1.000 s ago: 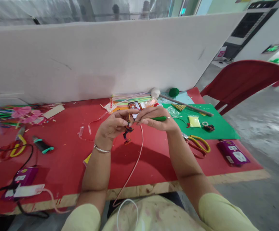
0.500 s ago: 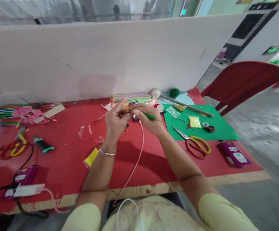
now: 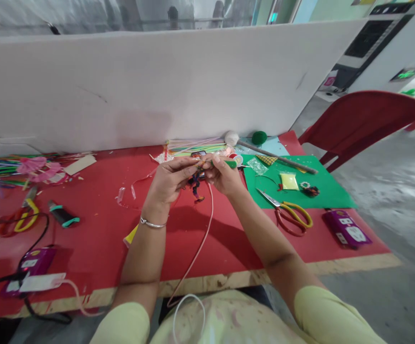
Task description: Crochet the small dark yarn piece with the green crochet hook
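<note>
Over the back middle of the red table, my left hand (image 3: pixel 168 182) pinches a small dark multicoloured yarn piece (image 3: pixel 196 188), which hangs down between my hands. Close on its right, my right hand (image 3: pixel 225 177) is closed around a thin tool with a green handle (image 3: pixel 230 164). The tool's front end meets the yarn at my fingertips, where the fingers partly hide it. Behind my hands lies a phone (image 3: pixel 197 154), mostly covered, with a pink cable (image 3: pixel 207 229) running toward me.
Scissors (image 3: pixel 288 212), a yellow packet (image 3: pixel 289 181) and a grey stick (image 3: pixel 282 160) lie on or beside the green sheet (image 3: pixel 331 191). A purple box (image 3: pixel 346 229) sits at right. Cutters (image 3: pixel 28 215) and a black-teal tool (image 3: pixel 63 215) lie left. A white board (image 3: pixel 157 91) stands behind.
My left hand has turned and shifted slightly left, its raised finger now lowered. The dark yarn piece hangs in clearer view. My right hand has moved a little left and changed its hold on the green-handled tool.
</note>
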Tool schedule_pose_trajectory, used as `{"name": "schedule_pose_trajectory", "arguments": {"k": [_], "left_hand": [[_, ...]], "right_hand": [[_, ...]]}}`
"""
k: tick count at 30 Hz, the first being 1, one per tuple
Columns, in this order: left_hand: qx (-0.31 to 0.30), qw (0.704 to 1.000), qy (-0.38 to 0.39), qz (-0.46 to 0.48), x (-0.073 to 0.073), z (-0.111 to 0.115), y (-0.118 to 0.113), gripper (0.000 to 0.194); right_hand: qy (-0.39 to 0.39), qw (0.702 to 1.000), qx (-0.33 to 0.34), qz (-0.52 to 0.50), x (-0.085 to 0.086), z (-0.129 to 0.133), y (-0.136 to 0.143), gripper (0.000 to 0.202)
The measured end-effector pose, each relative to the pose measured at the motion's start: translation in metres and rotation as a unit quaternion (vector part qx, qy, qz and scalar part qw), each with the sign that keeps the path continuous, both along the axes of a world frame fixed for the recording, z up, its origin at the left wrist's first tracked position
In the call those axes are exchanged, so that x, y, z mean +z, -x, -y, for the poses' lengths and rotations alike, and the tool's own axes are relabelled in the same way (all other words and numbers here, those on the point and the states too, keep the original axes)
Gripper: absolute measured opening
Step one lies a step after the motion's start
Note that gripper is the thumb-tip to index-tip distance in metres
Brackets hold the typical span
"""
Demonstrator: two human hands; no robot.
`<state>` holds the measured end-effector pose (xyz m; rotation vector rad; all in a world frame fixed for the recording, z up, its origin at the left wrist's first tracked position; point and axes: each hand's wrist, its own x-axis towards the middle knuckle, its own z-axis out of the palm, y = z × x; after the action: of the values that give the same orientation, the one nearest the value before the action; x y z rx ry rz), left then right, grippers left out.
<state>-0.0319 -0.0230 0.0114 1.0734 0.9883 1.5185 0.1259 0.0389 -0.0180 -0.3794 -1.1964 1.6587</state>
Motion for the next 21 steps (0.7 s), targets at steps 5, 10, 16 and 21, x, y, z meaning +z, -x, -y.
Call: {"name": "schedule_pose_trajectory", "arguments": {"k": [5,10,16,21], "left_hand": [[0.008,0.998,-0.009,-0.057,0.000,0.002,0.004,0.024],[0.028,0.997,-0.015,-0.073,-0.001,0.001,0.002,0.016],[-0.022,0.999,0.039,-0.023,0.004,0.003,0.005,0.019],[-0.026,0.998,0.056,-0.025,0.002,0.003,0.007,0.021]], "right_hand": [[0.091,0.993,0.078,0.011,0.000,-0.016,-0.009,0.043],[0.102,0.992,0.076,0.026,0.000,-0.020,-0.014,0.040],[0.075,0.992,0.093,0.036,0.003,-0.018,-0.017,0.042],[0.058,0.991,0.106,0.056,0.002,-0.020,-0.022,0.045]]}}
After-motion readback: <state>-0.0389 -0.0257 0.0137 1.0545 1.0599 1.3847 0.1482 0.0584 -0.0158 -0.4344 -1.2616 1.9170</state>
